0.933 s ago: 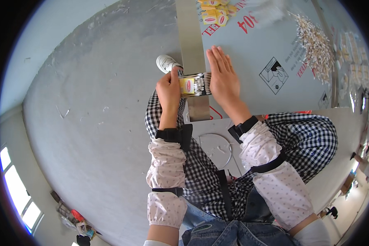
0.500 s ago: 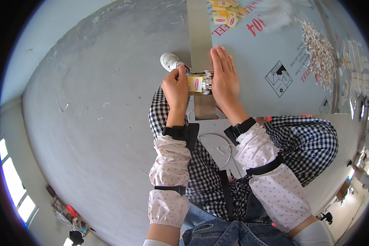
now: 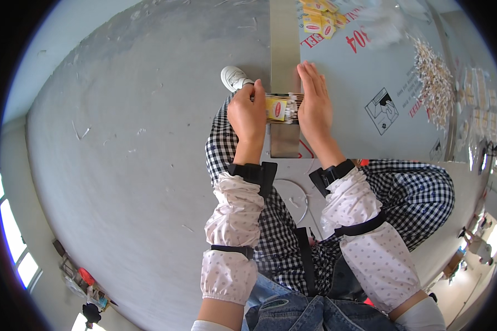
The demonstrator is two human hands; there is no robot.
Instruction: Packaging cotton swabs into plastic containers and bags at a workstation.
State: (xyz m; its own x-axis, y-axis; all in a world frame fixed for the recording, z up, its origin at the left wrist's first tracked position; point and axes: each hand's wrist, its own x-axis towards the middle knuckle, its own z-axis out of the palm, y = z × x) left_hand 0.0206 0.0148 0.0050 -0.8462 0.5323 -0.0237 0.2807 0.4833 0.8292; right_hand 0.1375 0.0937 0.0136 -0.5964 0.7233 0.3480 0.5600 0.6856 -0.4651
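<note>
While a yellow-labelled pack (image 3: 276, 110) of cotton swabs (image 3: 292, 107) sits between two hands at the metal edge (image 3: 285, 140) of the tabletop (image 3: 348, 99), the left hand (image 3: 247, 118) clamps one end with curled fingers and the right hand (image 3: 315, 113), flat with fingers together, appears to press the swab tips at the other. Whether the pack rests on the edge or hangs just above it cannot be told. Doing this well likely calls for a firm but gentle left grip, sparing the pack a crush, and even pressure from the right, keeping tips level and stems unbent. Farther off lie yellow packets (image 3: 321, 22) and, to the right, a heap of loose swabs (image 3: 433, 85).
</note>
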